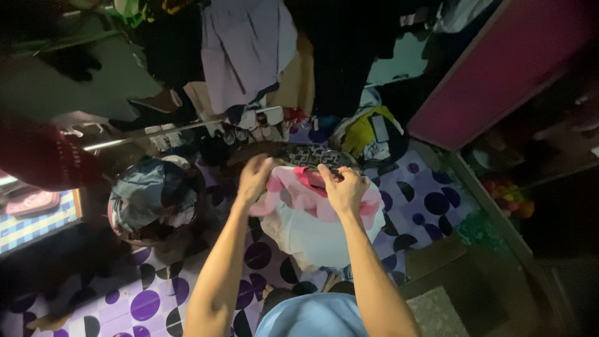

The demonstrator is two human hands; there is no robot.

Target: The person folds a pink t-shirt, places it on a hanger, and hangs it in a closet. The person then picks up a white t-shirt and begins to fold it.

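One round basket [125,234] of crumpled laundry stands at left on the dotted floor mat [430,200]. Left hand [254,178] and right hand [342,187] each pinch the pink-and-white garment [312,231], held up, hanging limp, creased.

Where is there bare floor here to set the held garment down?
Bare dotted floor lies left of the left hand's arm, below the basket, and right of the garment near the pink door. The clothes rail area is crowded.
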